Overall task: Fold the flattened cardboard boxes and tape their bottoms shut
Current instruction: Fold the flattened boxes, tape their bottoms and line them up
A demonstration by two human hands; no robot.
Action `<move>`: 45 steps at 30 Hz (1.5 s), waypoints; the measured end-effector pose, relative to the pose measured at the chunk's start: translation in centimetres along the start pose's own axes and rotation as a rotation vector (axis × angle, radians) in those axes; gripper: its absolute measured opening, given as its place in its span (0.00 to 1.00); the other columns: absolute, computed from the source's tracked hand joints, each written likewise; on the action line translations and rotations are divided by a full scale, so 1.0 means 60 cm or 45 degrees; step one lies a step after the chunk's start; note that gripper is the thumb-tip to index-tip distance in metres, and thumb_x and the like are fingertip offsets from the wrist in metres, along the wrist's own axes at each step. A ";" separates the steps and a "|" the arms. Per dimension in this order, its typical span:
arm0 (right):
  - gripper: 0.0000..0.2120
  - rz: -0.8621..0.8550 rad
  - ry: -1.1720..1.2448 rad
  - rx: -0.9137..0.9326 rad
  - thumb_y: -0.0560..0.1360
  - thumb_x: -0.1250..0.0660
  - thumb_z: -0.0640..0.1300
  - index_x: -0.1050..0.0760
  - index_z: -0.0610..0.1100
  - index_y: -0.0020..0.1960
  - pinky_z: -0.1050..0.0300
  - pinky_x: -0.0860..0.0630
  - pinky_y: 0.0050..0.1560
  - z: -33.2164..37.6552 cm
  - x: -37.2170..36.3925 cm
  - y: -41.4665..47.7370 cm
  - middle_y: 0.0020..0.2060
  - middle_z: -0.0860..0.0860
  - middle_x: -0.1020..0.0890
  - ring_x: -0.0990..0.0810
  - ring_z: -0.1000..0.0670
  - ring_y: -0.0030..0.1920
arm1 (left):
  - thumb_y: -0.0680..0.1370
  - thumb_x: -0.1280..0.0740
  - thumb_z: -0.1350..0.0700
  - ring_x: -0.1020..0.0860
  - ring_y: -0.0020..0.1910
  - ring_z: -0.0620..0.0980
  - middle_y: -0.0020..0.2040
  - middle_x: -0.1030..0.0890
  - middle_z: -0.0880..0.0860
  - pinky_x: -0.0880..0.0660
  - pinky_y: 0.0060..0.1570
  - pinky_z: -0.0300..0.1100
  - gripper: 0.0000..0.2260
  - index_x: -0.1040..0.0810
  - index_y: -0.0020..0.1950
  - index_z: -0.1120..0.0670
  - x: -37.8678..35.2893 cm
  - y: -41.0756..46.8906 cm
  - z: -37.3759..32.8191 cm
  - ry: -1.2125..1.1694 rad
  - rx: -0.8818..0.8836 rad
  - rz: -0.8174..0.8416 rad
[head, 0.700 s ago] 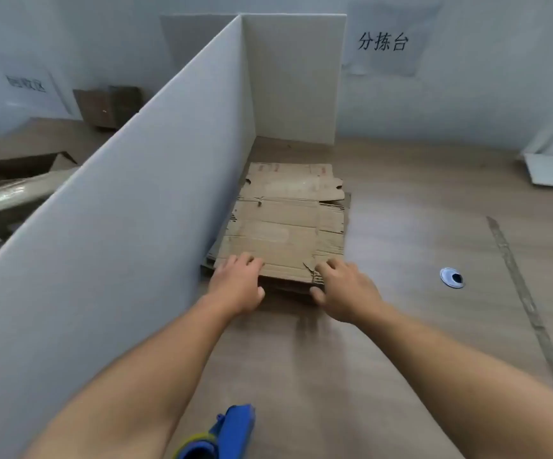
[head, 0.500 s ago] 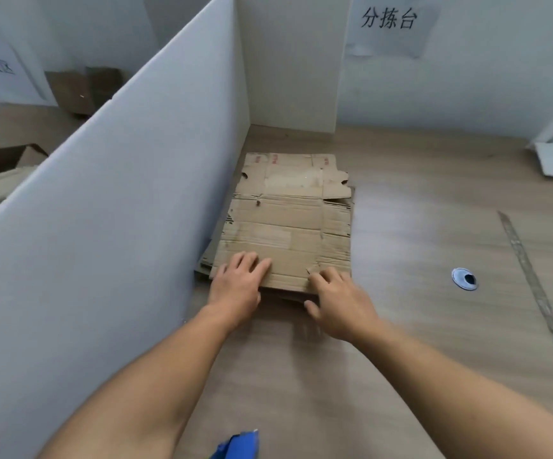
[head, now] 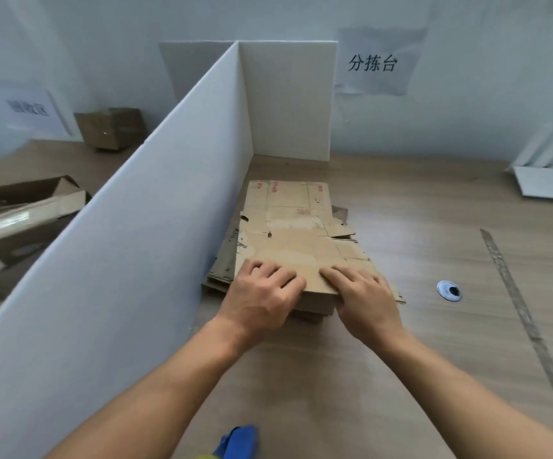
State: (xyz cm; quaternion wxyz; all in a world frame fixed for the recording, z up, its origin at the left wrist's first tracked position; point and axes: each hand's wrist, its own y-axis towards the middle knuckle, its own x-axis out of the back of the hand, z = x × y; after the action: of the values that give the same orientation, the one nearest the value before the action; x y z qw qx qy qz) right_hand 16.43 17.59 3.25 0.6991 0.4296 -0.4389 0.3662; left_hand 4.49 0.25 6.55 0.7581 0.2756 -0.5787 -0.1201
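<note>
- A person stands at a wooden worktop [head: 401, 359] and reaches both bare arms forward to a stack of flattened boxes [head: 224, 276]. The stack lies just beside a white partition [head: 119, 243].
- The left hand [head: 262, 293] sits on the near edge of the top flattened box [head: 295, 246], fingers bent over the upper face. Its thumb is not clearly visible, but it appears to grip the edge.
- The right hand [head: 364, 299] holds the same near edge just beside the left hand, fingers spread across the cardboard, thumb apparently tucked beneath.
- A moment earlier, both hands lay flatter on this sheet, and it sat square on the stack.
- Now the sheet is skewed. Its near right corner juts past the stack toward the open worktop, and its near edge looks raised off the sheets below.
- This suggests the top box has been separated from the stack and is ready to be drawn toward the person.
- No folding has begun: the box is flat, its flaps in line with its panels.
- The blue tape dispenser [head: 238, 440] lies at the near edge of the worktop, between the forearms, untouched.
- The view has also tipped upward, so more of the wall shows, including a paper sign [head: 372, 62].
- Behind the partition to the left, brown cartons [head: 37, 207] lie on another surface.
</note>
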 end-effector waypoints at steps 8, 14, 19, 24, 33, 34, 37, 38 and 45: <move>0.15 -0.202 1.044 -0.304 0.78 0.31 0.36 0.18 0.57 0.44 0.70 0.29 0.39 -0.068 0.145 -0.202 0.36 0.58 0.19 0.22 0.58 0.36 | 0.75 0.33 0.48 0.33 0.68 0.43 0.68 0.29 0.49 0.37 0.71 0.38 0.25 0.30 0.72 0.52 0.140 -0.063 -0.086 -0.763 1.094 -0.226; 0.18 -0.196 1.704 -0.747 0.66 0.23 0.49 0.20 0.34 0.44 0.42 0.23 0.32 -0.134 0.225 -0.344 0.34 0.40 0.18 0.21 0.39 0.31 | 0.66 0.25 0.36 0.30 0.71 0.46 0.74 0.31 0.47 0.29 0.67 0.46 0.43 0.36 0.77 0.46 0.130 -0.061 -0.167 -1.432 1.447 0.178; 0.39 -0.219 1.715 -0.791 0.51 0.16 0.64 0.17 0.38 0.51 0.41 0.17 0.40 -0.182 0.239 -0.423 0.48 0.39 0.15 0.15 0.39 0.45 | 0.64 0.22 0.43 0.20 0.58 0.42 0.63 0.21 0.46 0.22 0.48 0.34 0.41 0.34 0.74 0.45 0.141 -0.030 -0.237 -1.809 1.307 -0.011; 0.24 -0.513 1.664 -0.701 0.69 0.26 0.44 0.27 0.46 0.64 0.61 0.19 0.41 -0.201 0.246 -0.460 0.56 0.45 0.18 0.17 0.52 0.50 | 0.63 0.22 0.45 0.20 0.60 0.48 0.62 0.21 0.51 0.21 0.49 0.39 0.36 0.31 0.69 0.40 0.147 -0.042 -0.279 -1.860 1.229 -0.030; 0.26 -0.361 1.432 -0.585 0.66 0.28 0.68 0.25 0.58 0.59 0.60 0.21 0.49 -0.202 0.218 -0.509 0.50 0.61 0.18 0.20 0.55 0.54 | 0.60 0.20 0.43 0.20 0.59 0.54 0.60 0.21 0.56 0.20 0.49 0.44 0.40 0.31 0.69 0.47 0.148 -0.114 -0.298 -1.813 1.271 0.146; 0.27 -0.339 1.464 -0.580 0.64 0.26 0.70 0.24 0.57 0.56 0.64 0.22 0.44 -0.193 0.217 -0.509 0.46 0.62 0.17 0.18 0.56 0.50 | 0.61 0.20 0.43 0.20 0.59 0.54 0.60 0.20 0.54 0.20 0.51 0.47 0.37 0.30 0.67 0.47 0.147 -0.119 -0.298 -1.783 1.290 0.133; 0.31 -0.276 1.598 -0.581 0.57 0.23 0.71 0.22 0.56 0.54 0.65 0.20 0.41 -0.175 0.218 -0.504 0.45 0.60 0.15 0.16 0.56 0.47 | 0.65 0.21 0.46 0.19 0.53 0.51 0.54 0.18 0.50 0.20 0.48 0.45 0.26 0.26 0.58 0.48 0.154 -0.121 -0.295 -1.614 1.371 0.000; 0.30 -0.288 1.637 -0.625 0.60 0.22 0.67 0.23 0.55 0.56 0.64 0.20 0.41 -0.176 0.219 -0.502 0.47 0.57 0.15 0.16 0.53 0.49 | 0.69 0.21 0.51 0.19 0.51 0.50 0.52 0.18 0.51 0.21 0.45 0.41 0.21 0.26 0.57 0.49 0.158 -0.122 -0.294 -1.609 1.388 -0.073; 0.11 -0.556 1.731 -0.758 0.77 0.33 0.57 0.25 0.50 0.51 0.44 0.25 0.58 -0.158 0.217 -0.488 0.43 0.59 0.18 0.20 0.58 0.47 | 0.73 0.29 0.54 0.19 0.50 0.47 0.50 0.16 0.48 0.20 0.45 0.40 0.18 0.26 0.62 0.51 0.187 -0.137 -0.296 -1.763 1.153 -0.141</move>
State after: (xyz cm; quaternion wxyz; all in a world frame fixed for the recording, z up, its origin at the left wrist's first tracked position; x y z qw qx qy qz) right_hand 49.80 17.48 4.86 0.9573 -0.0189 0.1014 0.2700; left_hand 25.76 -7.18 7.92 0.0387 0.4461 -0.8924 -0.0552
